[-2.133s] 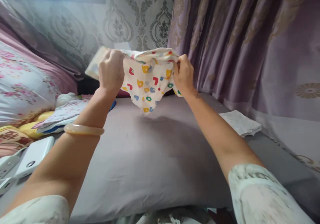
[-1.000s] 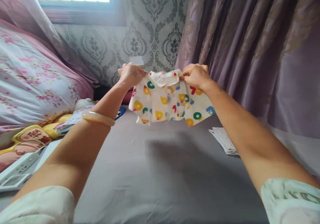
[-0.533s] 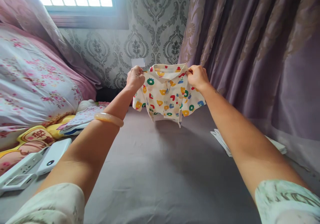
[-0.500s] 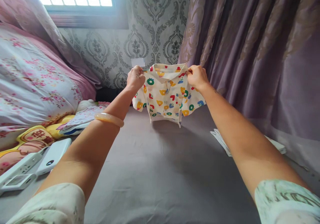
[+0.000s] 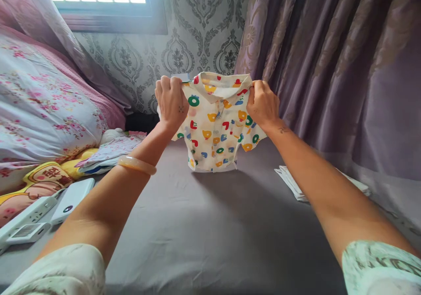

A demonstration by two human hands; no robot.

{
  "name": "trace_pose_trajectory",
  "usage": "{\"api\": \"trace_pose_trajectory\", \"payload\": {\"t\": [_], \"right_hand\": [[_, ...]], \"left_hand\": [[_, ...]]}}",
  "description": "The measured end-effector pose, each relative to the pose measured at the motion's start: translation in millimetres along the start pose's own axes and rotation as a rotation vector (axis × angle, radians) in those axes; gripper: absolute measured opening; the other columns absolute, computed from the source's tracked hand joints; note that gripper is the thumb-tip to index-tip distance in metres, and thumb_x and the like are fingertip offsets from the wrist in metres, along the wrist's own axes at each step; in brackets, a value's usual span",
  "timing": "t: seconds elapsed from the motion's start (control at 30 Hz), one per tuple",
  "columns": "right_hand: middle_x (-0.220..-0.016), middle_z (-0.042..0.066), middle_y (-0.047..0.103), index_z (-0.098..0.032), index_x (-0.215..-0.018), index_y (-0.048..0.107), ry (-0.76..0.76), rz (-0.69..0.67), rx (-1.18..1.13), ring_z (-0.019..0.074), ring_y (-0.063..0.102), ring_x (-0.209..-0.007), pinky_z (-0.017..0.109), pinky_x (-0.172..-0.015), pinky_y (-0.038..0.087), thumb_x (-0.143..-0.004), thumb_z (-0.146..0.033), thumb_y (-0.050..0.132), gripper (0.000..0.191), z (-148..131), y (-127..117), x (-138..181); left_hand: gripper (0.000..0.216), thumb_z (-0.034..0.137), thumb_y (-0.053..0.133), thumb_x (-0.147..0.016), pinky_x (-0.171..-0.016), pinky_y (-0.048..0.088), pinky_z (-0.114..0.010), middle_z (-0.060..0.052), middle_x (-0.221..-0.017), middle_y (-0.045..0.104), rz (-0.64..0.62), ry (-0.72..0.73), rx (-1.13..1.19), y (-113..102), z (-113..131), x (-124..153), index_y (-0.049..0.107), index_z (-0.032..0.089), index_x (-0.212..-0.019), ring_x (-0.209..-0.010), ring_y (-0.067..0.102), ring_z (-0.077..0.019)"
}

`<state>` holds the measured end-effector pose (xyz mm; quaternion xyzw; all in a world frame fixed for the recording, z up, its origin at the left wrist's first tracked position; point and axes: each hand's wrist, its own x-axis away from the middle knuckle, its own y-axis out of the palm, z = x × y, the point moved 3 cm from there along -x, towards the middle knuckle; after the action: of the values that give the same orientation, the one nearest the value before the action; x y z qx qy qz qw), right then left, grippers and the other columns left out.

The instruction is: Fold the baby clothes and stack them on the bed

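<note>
A small cream short-sleeved shirt [image 5: 213, 133] with a collar and a colourful print hangs spread between my two hands above a grey sheet [image 5: 197, 233]. Its buttoned front faces me, and its hem hangs at or just over the sheet; I cannot tell whether they touch. My left hand [image 5: 171, 101] is closed on the shoulder at the left of the collar. On the other side of the collar, my right hand [image 5: 263, 104] pinches the opposite shoulder. My fingers hide part of both shoulders.
At the left lie folded clothes [image 5: 112, 152], a yellow cushion [image 5: 46, 179], a white power bank [image 5: 73, 200] and a power strip [image 5: 36, 211]. Folded white cloth [image 5: 291, 183] lies beside my right forearm. Purple curtains [image 5: 315, 67] hang at the right.
Both hands have risen slightly and moved a little apart, stretching the shirt's shoulders. The shirt now hangs straighter, with more of its front showing.
</note>
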<state>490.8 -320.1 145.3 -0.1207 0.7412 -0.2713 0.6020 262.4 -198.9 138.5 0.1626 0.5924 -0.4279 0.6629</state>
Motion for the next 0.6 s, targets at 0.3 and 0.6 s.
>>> {"api": "trace_pose_trajectory", "payload": {"t": [0.3,0.6], "right_hand": [[-0.119,0.013,0.064,-0.022,-0.117,0.059,-0.183,0.077,0.053,0.0299,0.061,-0.108,0.041,-0.086,0.048,-0.099,-0.036,0.029,0.037,-10.7,-76.0,32.5],[-0.093,0.005,0.071,-0.032,-0.099,0.069,-0.241,-0.093,-0.142,0.0256,0.064,-0.084,0.04,-0.077,0.049,-0.093,-0.033,0.046,0.024,-7.8,-90.8,-1.8]], "left_hand": [[0.037,0.033,0.026,-0.1,-0.1,0.035,-0.046,-0.011,-0.111,0.054,0.138,0.269,-0.191,-89.5,7.5,16.4,0.058,0.019,-0.11,-0.113,0.047,-0.0267],[0.027,0.033,0.039,-0.093,-0.103,0.035,-0.048,-0.008,-0.107,0.056,-0.042,0.28,-0.117,-104.8,9.4,-15.5,0.063,0.025,-0.103,-0.115,0.048,-0.0279]]}}
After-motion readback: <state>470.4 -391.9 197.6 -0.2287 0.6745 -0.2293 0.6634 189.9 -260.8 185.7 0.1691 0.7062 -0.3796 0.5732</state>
